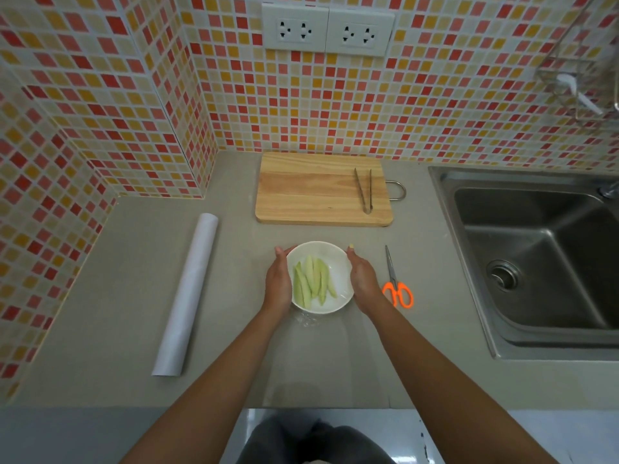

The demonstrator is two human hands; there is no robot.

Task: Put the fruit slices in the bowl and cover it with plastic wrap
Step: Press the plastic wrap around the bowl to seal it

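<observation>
A round white ceramic bowl (320, 276) sat near the front edge of the grey counter (117, 296), holding pale green fruit slices (313, 283) laid side by side. Clear plastic wrap (341, 289) glinted over the bowl and bunched on the counter at its near side. The left hand (278, 279) and right hand (363, 279) cupped the bowl's sides, fingers flat against it. A white roll of wrap (187, 293) lay toward the left edge, orange-handled scissors (397, 283) just right of the right hand. Metal tongs (364, 190) rested on the wooden cutting board (315, 189) at the back edge.
</observation>
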